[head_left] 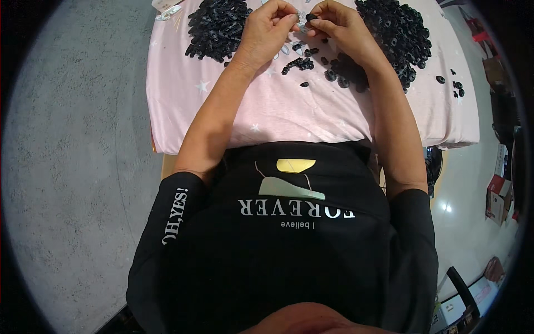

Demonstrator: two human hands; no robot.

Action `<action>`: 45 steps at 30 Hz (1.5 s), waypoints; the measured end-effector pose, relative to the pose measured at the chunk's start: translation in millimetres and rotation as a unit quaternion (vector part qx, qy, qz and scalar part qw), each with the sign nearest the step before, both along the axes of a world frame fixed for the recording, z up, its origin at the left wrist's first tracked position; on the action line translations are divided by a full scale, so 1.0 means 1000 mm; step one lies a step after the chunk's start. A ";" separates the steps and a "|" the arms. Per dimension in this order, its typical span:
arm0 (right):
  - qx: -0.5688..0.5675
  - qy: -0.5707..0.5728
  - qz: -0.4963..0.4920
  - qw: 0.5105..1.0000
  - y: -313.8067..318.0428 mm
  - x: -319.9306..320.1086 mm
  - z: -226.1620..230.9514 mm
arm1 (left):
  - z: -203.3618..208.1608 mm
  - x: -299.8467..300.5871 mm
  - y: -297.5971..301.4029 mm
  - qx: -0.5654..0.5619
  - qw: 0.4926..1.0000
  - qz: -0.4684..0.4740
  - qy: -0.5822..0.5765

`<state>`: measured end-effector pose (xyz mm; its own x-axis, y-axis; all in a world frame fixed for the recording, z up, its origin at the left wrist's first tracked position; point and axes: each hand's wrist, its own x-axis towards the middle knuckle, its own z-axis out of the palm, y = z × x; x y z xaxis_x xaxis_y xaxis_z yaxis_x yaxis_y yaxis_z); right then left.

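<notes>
Both sets of fingers (290, 20) pinched narrow: right hand (339, 25) on a small black part (311, 16), left hand (270, 28) on a tiny pale piece (301, 18), above pink-clothed bench (267, 111), black part piles (217, 28) either side.

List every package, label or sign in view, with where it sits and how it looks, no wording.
Cardboard boxes: right edge, on the floor; brown with red patches.
Clear plastic packet: table's top left corner, beside the left black pile; pale, crinkled.
Flat printed packages: lower right, on the floor; white with colour patches.
</notes>
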<state>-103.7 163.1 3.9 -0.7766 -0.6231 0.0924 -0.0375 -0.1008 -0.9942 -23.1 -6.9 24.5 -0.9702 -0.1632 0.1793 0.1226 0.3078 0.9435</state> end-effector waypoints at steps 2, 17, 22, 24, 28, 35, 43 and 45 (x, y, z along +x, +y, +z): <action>-0.009 -0.009 0.016 1.000 0.000 0.000 0.000 | -0.001 0.000 -0.001 0.008 1.000 -0.004 -0.001; -0.034 -0.036 0.055 0.997 -0.003 -0.004 -0.010 | -0.007 -0.004 -0.002 0.105 0.991 -0.059 -0.059; 0.001 -0.042 0.050 0.998 -0.002 0.000 0.002 | -0.042 -0.016 -0.024 0.109 0.990 -0.089 -0.033; 0.045 -0.044 0.032 0.997 0.003 0.010 0.027 | -0.033 -0.014 -0.023 0.080 0.993 -0.072 -0.046; -0.026 -0.021 -0.012 0.999 0.007 -0.017 -0.011 | -0.013 -0.002 -0.020 -0.004 0.996 -0.091 -0.026; 0.010 0.003 -0.023 1.000 0.005 -0.007 0.005 | -0.009 0.011 -0.021 -0.265 0.958 -0.102 -0.046; -0.019 -0.033 -0.002 0.999 0.001 -0.008 -0.007 | -0.013 0.010 -0.018 -0.288 0.952 -0.097 0.031; -0.007 -0.029 0.005 1.000 0.000 -0.006 -0.005 | -0.003 0.014 -0.015 -0.265 0.962 -0.061 -0.018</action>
<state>-110.0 163.1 -0.8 -0.7747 -0.6298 0.0568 0.0208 -0.1152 -0.9931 -8.7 -21.5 21.7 -0.9835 0.0573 0.1718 0.1584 0.7319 0.6627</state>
